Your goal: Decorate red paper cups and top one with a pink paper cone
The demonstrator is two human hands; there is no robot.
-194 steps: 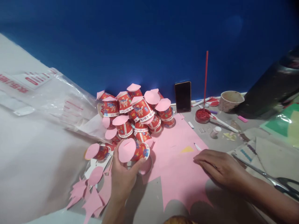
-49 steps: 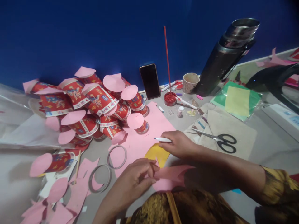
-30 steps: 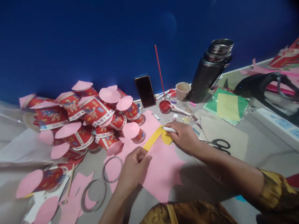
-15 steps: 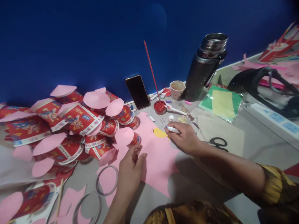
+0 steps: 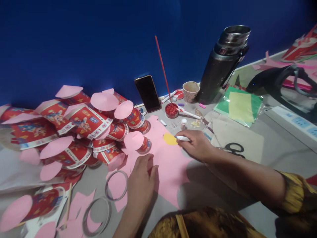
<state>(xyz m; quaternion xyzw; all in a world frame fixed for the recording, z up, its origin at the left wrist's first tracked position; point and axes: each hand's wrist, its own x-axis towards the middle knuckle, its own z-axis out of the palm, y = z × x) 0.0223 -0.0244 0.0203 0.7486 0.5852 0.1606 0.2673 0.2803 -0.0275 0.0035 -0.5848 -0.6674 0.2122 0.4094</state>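
Note:
In the head view, my right hand [image 5: 195, 144] is closed around a white marker pen [image 5: 183, 138]. The pen's tip end lies close to a yellow paper disc [image 5: 169, 139] on a sheet of pink paper [image 5: 168, 173]. My left hand [image 5: 143, 178] rests on the lower left part of that sheet, thumb apart from the fingers, with nothing seen in it. Just beyond its fingertips lies a small red cup [image 5: 146, 145] with a pink paper disc [image 5: 133, 141] on its end. A grey ring [image 5: 126, 190] sits beside my left wrist.
Many red printed paper cups [image 5: 84, 122] with pink paper tops are heaped at the left. Behind the sheet stand a phone [image 5: 148, 94], a dish of red material [image 5: 171, 111], a paper cup [image 5: 191, 92] and a thermos [image 5: 223, 69]. Scissors [image 5: 234, 148] and a power strip [image 5: 293, 120] lie right.
The view has shifted slightly, so most things sit a little further right and higher. Both hands keep nearly the same places on the paper, and the right still holds the pen.

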